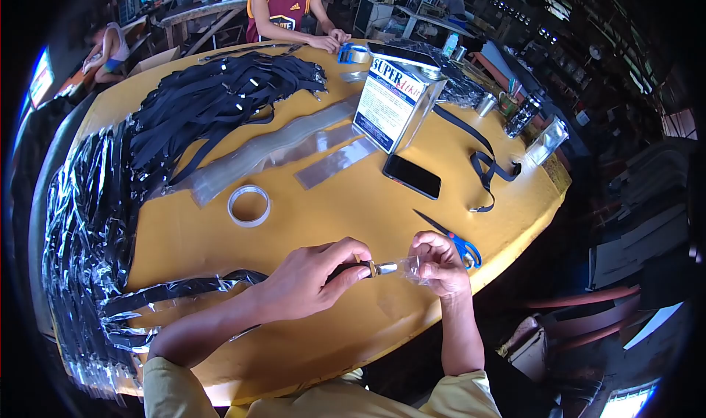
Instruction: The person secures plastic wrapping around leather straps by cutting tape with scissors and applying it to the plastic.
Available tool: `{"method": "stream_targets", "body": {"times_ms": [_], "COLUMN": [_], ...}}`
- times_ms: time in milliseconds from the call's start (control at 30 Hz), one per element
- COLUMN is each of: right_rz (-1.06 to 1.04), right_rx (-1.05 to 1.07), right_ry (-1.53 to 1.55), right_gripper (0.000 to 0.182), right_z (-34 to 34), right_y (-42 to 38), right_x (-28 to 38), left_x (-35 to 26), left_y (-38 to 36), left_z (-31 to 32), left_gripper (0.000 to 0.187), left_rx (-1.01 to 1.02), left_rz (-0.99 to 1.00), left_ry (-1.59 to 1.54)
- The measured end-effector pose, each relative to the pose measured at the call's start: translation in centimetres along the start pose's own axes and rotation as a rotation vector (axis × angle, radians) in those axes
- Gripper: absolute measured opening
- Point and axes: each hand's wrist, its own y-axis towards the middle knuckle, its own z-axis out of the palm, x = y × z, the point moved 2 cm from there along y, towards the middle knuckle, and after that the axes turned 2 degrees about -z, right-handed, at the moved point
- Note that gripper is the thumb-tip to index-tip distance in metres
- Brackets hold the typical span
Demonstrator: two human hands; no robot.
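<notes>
My left hand (323,274) is closed around the end of a dark strap with a shiny metal clip (385,269) at its tip. Just right of it, my right hand (439,263) pinches a small piece of clear plastic (416,271), which meets the clip's tip. Blue-handled scissors (466,252) lie behind my right hand. A white tape roll (248,205) rests on the yellow table (184,245), beyond my left forearm. The black phone (412,177) lies in front of a labelled metal can (397,102).
Black straps (213,94) are heaped at the far left, and plastic-wrapped ones (81,249) line the left edge. Clear plastic strips (272,149) cross the middle. A co-worker (287,10) has both hands by a blue tape dispenser (354,53). Metal cups and a loose strap (482,161) are at the right.
</notes>
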Motion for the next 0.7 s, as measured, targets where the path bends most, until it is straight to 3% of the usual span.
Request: {"method": "stream_targets", "body": {"times_ms": [167, 300, 367, 700], "right_rz": [0.123, 0.22, 0.22, 0.268], "right_rx": [0.025, 0.076, 0.153, 0.077], "right_ry": [-0.084, -0.301, -0.55, -0.54], "right_gripper": [0.042, 0.037, 0.036, 0.035], "right_z": [1.5, 2.8, 3.2, 5.4], "right_y": [0.2, 0.6, 0.9, 1.3], "right_x": [0.9, 1.7, 2.1, 3.1], "left_x": [-0.4, -0.4, -0.5, -0.5], "left_y": [-0.3, -0.6, -0.7, -0.9], "left_z": [0.0, 0.0, -0.1, -0.3], "left_gripper": [0.019, 0.019, 0.019, 0.02], "left_rx": [0.011, 0.037, 0.05, 0.104], "left_rz": [0.026, 0.034, 0.036, -0.051], "left_ry": [0.079, 0.076, 0.08, -0.081]}}
